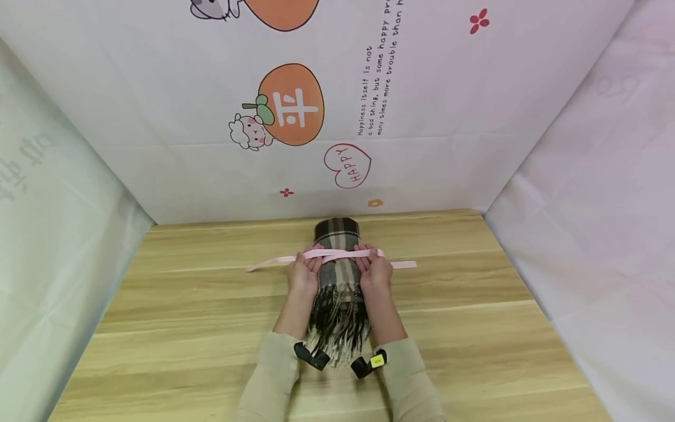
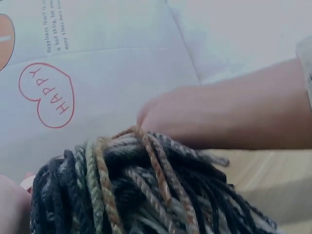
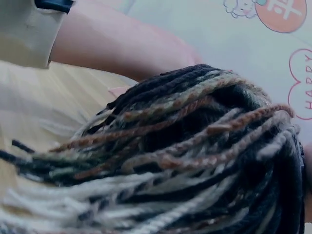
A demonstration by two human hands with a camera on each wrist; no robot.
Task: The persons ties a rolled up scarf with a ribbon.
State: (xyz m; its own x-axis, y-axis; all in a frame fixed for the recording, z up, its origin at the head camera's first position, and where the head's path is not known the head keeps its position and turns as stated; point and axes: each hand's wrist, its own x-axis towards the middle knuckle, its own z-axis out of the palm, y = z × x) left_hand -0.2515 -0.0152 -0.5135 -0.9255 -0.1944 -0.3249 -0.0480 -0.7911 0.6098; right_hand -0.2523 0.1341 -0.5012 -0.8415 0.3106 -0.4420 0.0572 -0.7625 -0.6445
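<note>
Over the scarf [image 1: 340, 278], aligned 12-to-6, the ribbon [image 1: 340, 254] crossed itself, pinched by left fingers [image 1: 314, 263] at 9 o'clock, right fingers [image 1: 362, 263] at 3.

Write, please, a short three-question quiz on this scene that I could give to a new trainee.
1. True or false: the black-and-cream yarn fringe lies at the near end of the rolled plaid fabric scarf.
2. What do the left hand and right hand both hold?
A) the fringe
B) the flat pink ribbon
C) the wooden tabletop's edge
3. Fill in: the red-outlined heart printed on the white backdrop reads ____.

Key: 1. True; 2. B; 3. HAPPY
</note>
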